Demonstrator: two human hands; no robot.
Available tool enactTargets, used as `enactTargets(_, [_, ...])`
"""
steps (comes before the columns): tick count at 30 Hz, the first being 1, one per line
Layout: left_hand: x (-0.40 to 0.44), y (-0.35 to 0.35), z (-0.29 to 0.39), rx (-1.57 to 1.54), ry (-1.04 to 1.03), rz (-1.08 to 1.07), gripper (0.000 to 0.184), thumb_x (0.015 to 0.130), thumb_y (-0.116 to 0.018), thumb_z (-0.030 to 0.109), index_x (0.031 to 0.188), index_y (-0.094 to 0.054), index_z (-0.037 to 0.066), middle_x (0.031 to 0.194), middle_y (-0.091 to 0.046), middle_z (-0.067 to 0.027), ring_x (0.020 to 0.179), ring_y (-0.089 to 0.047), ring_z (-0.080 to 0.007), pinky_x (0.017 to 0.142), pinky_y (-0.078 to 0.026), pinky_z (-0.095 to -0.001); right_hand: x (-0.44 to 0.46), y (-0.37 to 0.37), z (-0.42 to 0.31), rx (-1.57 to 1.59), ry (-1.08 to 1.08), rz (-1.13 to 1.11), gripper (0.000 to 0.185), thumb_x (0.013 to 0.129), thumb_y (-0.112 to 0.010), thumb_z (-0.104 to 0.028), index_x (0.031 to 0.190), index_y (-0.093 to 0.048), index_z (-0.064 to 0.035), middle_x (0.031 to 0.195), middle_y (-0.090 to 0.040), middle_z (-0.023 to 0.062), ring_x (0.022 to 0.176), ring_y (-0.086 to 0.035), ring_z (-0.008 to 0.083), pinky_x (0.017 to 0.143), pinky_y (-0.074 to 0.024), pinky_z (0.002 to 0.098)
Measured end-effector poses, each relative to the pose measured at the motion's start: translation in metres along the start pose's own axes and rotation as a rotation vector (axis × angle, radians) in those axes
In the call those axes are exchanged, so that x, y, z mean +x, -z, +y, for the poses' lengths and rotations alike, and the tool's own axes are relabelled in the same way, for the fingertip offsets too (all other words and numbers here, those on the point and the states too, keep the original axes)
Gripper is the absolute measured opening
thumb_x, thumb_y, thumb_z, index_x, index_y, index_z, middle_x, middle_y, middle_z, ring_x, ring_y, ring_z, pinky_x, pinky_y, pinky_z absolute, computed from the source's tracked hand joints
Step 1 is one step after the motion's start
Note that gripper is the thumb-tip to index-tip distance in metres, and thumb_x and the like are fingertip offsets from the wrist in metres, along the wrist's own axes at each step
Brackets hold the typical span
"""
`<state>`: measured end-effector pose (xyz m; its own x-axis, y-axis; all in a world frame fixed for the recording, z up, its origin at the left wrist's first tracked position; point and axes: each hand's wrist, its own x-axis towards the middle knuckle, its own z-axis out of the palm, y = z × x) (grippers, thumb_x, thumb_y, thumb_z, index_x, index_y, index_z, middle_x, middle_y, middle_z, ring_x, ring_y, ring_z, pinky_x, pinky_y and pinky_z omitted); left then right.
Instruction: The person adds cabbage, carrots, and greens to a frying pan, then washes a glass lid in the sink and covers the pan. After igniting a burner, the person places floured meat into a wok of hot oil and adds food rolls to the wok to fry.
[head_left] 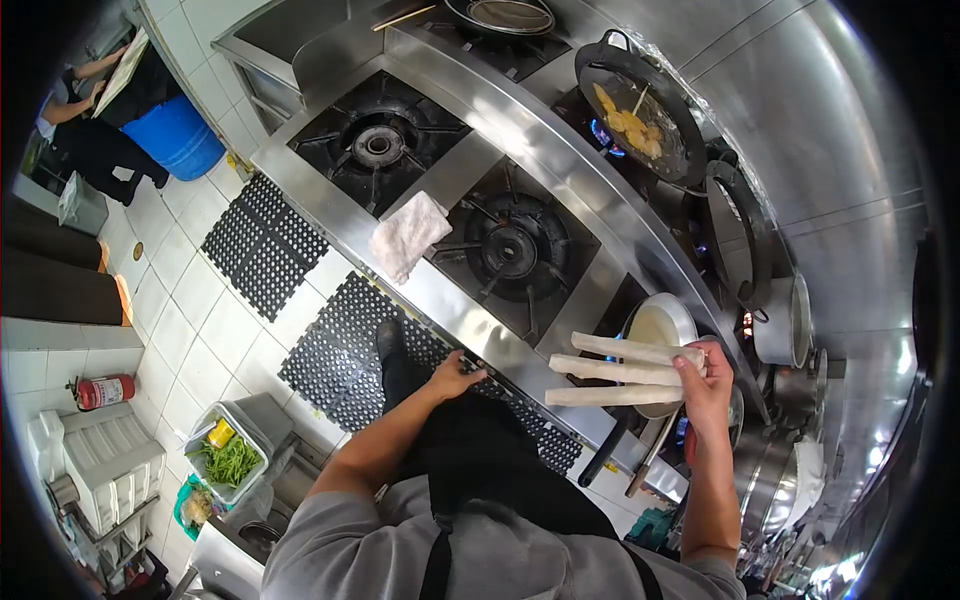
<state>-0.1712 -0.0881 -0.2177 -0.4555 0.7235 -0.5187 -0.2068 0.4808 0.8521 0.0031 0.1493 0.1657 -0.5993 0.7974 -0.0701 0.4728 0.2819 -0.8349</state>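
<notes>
Three long pale rolls (625, 371), which look like uncooked spring rolls, are fanned out in my right hand (707, 385). My fingers close on their right ends, and the free ends point left. Below them is a pan (662, 318) with a pale inside, partly hidden by the rolls and my hand. A black handle (603, 455) and a second, brownish handle (650, 460) stick out towards me. My left hand (457, 378) is beside the stove's front edge with thumb and fingers apart, holding nothing.
Yellowish food fries in a dark wok (642, 115) over a blue flame. A pale cloth (410, 237) lies between two burners. Also around are a pot (783, 320), a bin of greens (230, 455), a fire extinguisher (104, 391) and rubber mats (345, 340). Another person (90, 125) stands far left.
</notes>
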Motion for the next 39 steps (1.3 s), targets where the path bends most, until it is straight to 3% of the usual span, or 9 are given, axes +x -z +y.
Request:
enactTargets(1, [0.008, -0.014, -0.011, -0.025, -0.173, 0.293, 0.052, 0.076, -0.077, 0.040, 0.095, -0.064, -0.007, 0.093, -0.069, -0.0206, 0.088, -0.068, -0.0291, 0.077, -0.053, -0.0361, -0.007, -0.001, -0.003, 0.015, -0.048, 0.002, 0.016, 0.085, -0.065, -0.001, 0.098, -0.057, -0.0032, 0.087, -0.060, -0.0001, 0.079, -0.055, 0.0065, 0.071, -0.0449, 0.0218])
enactTargets(6, [0.025, -0.027, -0.017, 0.049, -0.232, 0.189, 0.041, 0.073, -0.076, 0.033, 0.092, -0.066, -0.002, 0.091, -0.068, -0.0196, 0.087, -0.067, -0.0334, 0.078, -0.052, -0.0396, -0.036, 0.005, 0.007, 0.003, -0.004, 0.041, 0.016, 0.088, -0.066, -0.010, 0.101, -0.056, -0.0048, 0.086, -0.061, -0.0011, 0.079, -0.055, 0.0050, 0.070, -0.0441, 0.0205])
enactTargets(8, [0.016, -0.026, 0.000, 0.205, -0.088, 0.175, 0.033, 0.078, -0.074, 0.019, 0.104, -0.066, 0.000, 0.094, -0.070, -0.0146, 0.088, -0.069, -0.0227, 0.079, -0.053, -0.0328, -0.046, 0.007, 0.003, 0.081, -0.047, 0.056, 0.016, 0.089, -0.066, -0.009, 0.101, -0.056, -0.0046, 0.086, -0.060, -0.0012, 0.077, -0.054, 0.0050, 0.070, -0.0438, 0.0206])
enactTargets(14, [-0.001, -0.020, 0.030, 0.116, -0.136, 0.200, 0.022, 0.075, -0.075, 0.015, 0.092, -0.069, 0.002, 0.082, -0.071, -0.0123, 0.076, -0.070, -0.0198, 0.071, -0.053, -0.0306, -0.059, 0.018, 0.011, 0.077, 0.034, 0.084, 0.017, 0.089, -0.066, -0.011, 0.100, -0.056, -0.0042, 0.084, -0.059, -0.0016, 0.076, -0.052, 0.0044, 0.069, -0.0429, 0.0202])
enactTargets(24, [0.008, -0.023, 0.020, 0.112, -0.157, 0.199, 0.022, 0.076, -0.075, 0.016, 0.091, -0.069, 0.002, 0.084, -0.071, -0.0122, 0.077, -0.070, -0.0196, 0.073, -0.054, -0.0305, -0.057, 0.023, 0.010, 0.090, 0.049, 0.121, 0.020, 0.089, -0.068, -0.014, 0.100, -0.055, -0.0041, 0.085, -0.059, -0.0012, 0.075, -0.052, 0.0047, 0.069, -0.0435, 0.0206])
enactTargets(26, [0.005, -0.022, 0.025, 0.124, -0.122, 0.196, 0.024, 0.076, -0.076, 0.018, 0.092, -0.069, 0.002, 0.083, -0.071, -0.0125, 0.078, -0.070, -0.0206, 0.073, -0.054, -0.0306, -0.055, 0.024, 0.011, 0.138, 0.021, 0.124, 0.016, 0.086, -0.063, 0.000, 0.100, -0.055, -0.0033, 0.087, -0.061, 0.0008, 0.077, -0.056, 0.0050, 0.070, -0.0452, 0.0203])
enactTargets(33, [0.002, 0.003, 0.019, 0.163, -0.140, 0.270, 0.033, 0.073, -0.079, 0.019, 0.096, -0.067, -0.002, 0.089, -0.070, -0.0146, 0.083, -0.068, -0.0203, 0.077, -0.053, -0.0301, -0.036, 0.033, 0.008, 0.185, -0.017, 0.165, 0.013, 0.086, -0.063, -0.002, 0.097, -0.056, -0.0039, 0.083, -0.060, 0.0003, 0.075, -0.055, 0.0046, 0.068, -0.0447, 0.0200])
enactTargets(36, [0.000, 0.051, -0.008, -0.154, -0.094, 0.267, 0.034, 0.078, -0.078, 0.017, 0.101, -0.063, -0.003, 0.090, -0.068, -0.0096, 0.076, -0.065, -0.0170, 0.067, -0.054, -0.0273, -0.012, 0.052, 0.009, 0.167, 0.004, 0.191, 0.009, 0.087, -0.063, -0.005, 0.094, -0.057, -0.0045, 0.081, -0.060, -0.0003, 0.074, -0.055, 0.0052, 0.067, -0.0447, 0.0209])
enactTargets(39, [-0.036, 0.123, 0.009, -0.396, 0.183, 0.336, 0.028, 0.084, -0.072, 0.018, 0.103, -0.063, 0.000, 0.090, -0.067, -0.0099, 0.072, -0.066, -0.0182, 0.060, -0.054, -0.0286, 0.020, 0.067, -0.005, 0.089, 0.005, 0.267, 0.009, 0.088, -0.063, -0.011, 0.091, -0.058, -0.0046, 0.079, -0.060, -0.0014, 0.074, -0.055, 0.0067, 0.068, -0.0443, 0.0229])
